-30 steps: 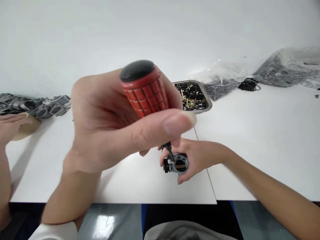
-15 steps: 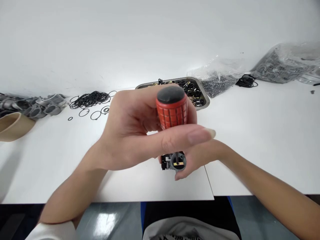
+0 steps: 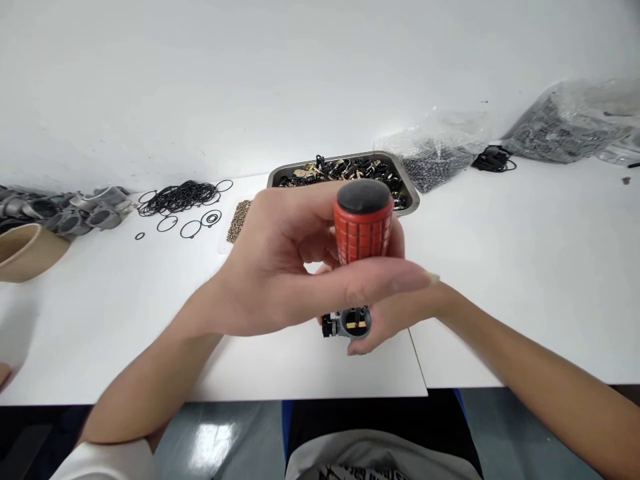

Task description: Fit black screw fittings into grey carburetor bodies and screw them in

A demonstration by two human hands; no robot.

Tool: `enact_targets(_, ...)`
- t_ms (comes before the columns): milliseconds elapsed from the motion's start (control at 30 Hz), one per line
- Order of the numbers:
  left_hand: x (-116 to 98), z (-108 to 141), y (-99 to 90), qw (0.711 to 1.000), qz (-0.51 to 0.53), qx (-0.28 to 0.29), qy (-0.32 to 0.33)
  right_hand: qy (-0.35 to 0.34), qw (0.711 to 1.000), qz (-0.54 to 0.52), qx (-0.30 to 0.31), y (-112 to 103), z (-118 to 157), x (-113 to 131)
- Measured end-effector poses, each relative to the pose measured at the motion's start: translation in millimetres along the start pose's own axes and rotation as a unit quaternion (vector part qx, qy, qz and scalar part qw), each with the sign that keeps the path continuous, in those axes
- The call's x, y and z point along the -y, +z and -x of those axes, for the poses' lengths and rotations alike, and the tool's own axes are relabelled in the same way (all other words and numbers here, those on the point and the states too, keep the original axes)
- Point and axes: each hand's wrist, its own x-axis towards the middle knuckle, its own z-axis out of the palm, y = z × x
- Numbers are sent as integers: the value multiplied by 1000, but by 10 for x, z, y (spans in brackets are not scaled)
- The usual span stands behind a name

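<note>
My left hand point(image 3: 280, 267) is closed around the red handle of a screwdriver point(image 3: 363, 230), whose black end cap faces up toward me. The shaft points down and is mostly hidden by my thumb. Its tip reaches into the round bore of a small grey carburetor point(image 3: 345, 325), where a brass-coloured strip shows. Below and behind the left hand, my right hand point(image 3: 393, 320) grips the carburetor just above the white table, with its thumb at the near right side. The other fingers of my right hand are largely hidden.
Behind my hands stands a metal tray point(image 3: 414, 200) of black and brass parts. To its left lie small brass-coloured pieces point(image 3: 239, 221), black rubber rings point(image 3: 180, 199), grey castings point(image 3: 103, 212) and a beige bowl point(image 3: 37, 253). Clear bags point(image 3: 435, 163) of small parts rest against the wall.
My left hand and the screwdriver handle have shifted right and slightly down. The brass-coloured pieces now show beside my left hand. The right hand and carburetor have hardly moved.
</note>
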Motion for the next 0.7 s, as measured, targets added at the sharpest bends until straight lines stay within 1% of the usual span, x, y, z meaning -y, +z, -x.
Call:
enact_targets(100, -37, 21, -20, 1000, -17, 20, 10, 4, 1000, 1, 9, -1, -1, -4)
enact_targets(267, -133, 21, -83, 1000, 0, 22, 10, 23, 1000, -7, 17, -34, -6, 39)
enact_targets(367, -133, 11, -163, 999, 8, 25, -23, 8, 1000, -3, 20, -50, -13, 50)
enact_targets(433, -112, 11, -199, 999, 4, 23, -32, 5, 1000, -4, 22, -47, -15, 49)
enact_targets(567, -93, 27, -167, 1000, 4, 30, -6, 32, 999, -11, 20, -22, -10, 59)
enact_targets(667, -115, 41, -128, 1000, 5, 29, -9, 36, 999, -4, 16, -16, -8, 77)
enact_targets(700, -123, 43, -127, 999, 5, 37, -7, 36, 999, 0, 16, -17, -8, 81)
